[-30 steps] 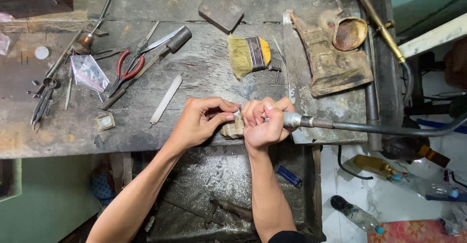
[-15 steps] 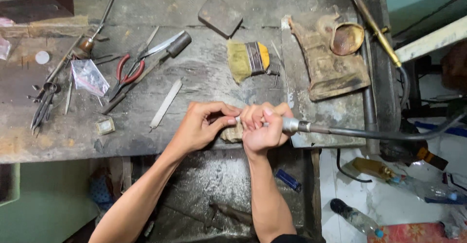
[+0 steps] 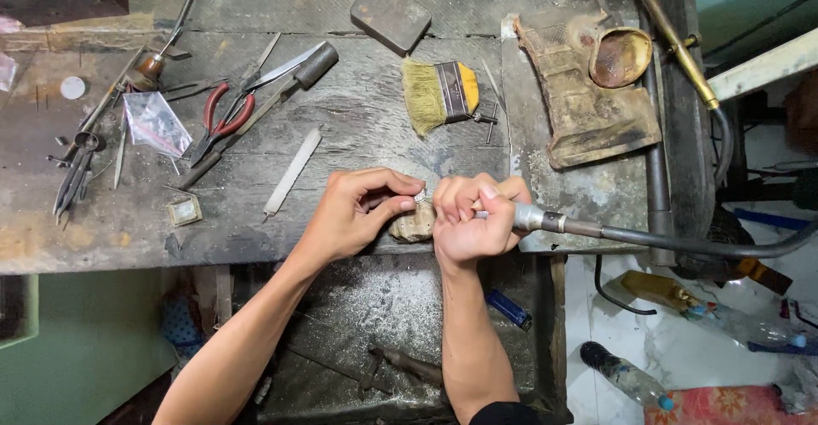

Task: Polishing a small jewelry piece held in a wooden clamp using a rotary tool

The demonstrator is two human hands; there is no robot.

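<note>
My right hand grips a metal rotary handpiece whose dark flexible shaft runs off to the right. My left hand pinches a tiny silvery piece at its fingertips. Both hands meet over a worn wooden bench peg at the front edge of the dark workbench. The tool's tip is hidden behind my fingers.
On the bench lie a yellow-handled brush, red-handled pliers, a flat file, a dark block, tweezers and small tools at the left, and a stained pad with a bowl. Below, a tray, a blue lighter, bottles on the floor.
Both hands stay joined over the peg with only slight shifts. The view has drifted a little.
</note>
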